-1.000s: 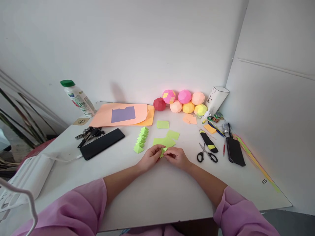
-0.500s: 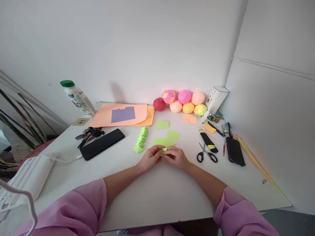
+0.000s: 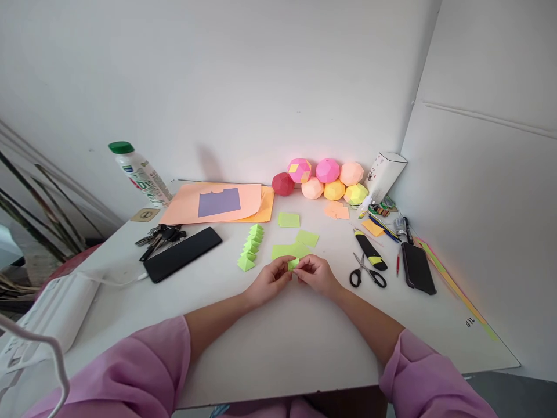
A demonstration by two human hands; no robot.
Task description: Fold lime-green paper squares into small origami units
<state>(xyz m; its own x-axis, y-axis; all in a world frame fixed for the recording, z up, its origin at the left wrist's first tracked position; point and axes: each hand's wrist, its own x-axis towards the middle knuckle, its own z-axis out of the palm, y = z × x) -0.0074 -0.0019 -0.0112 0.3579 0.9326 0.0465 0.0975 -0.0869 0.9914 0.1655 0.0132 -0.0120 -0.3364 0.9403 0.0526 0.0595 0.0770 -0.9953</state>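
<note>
Between my fingertips, near the middle of the table, is a small green paper piece (image 3: 293, 264). My left hand (image 3: 272, 280) pinches its left side, and my right hand (image 3: 318, 275) pinches its right side. The fingers partly cover the paper, so its folds are hard to make out. Just beyond the hands lie flat green paper sheets (image 3: 282, 251), with another green slip (image 3: 307, 238) and a small green stack (image 3: 289, 220) farther back. Left of my hands stands a row of folded green paper units (image 3: 251, 248).
Scissors (image 3: 368, 271) and a box cutter (image 3: 371, 249) lie to the right, beside a phone (image 3: 418, 268). Faceted paper balls (image 3: 327, 170) are piled against the wall. At left are a black power bank (image 3: 183, 255), keys (image 3: 161, 236), orange sheets (image 3: 183, 203) and a bottle (image 3: 145, 177).
The fingers have shifted slightly on the green paper, and more of its flat face shows now. The whole view has moved a little; the other things on the table stay put.
</note>
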